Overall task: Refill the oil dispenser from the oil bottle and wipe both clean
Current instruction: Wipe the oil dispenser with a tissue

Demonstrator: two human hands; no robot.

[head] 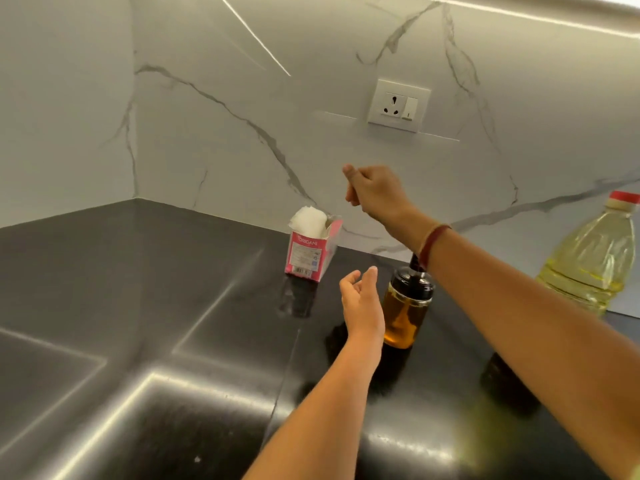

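The glass oil dispenser [406, 308] with a black lid stands upright on the black counter, holding amber oil. A large plastic oil bottle [593, 259] with a red cap stands at the far right by the wall. A pink tissue box [311, 251] with white tissue sticking out sits to the left of the dispenser. My left hand [362, 301] hovers open just left of the dispenser, not touching it. My right hand [372, 192] is raised above and right of the tissue box, fingers loosely curled and holding nothing, its forearm crossing over the dispenser's top.
The glossy black countertop [156, 323] runs into a corner at the left. A white marble backsplash rises behind, with a wall socket [398, 105] above the hands.
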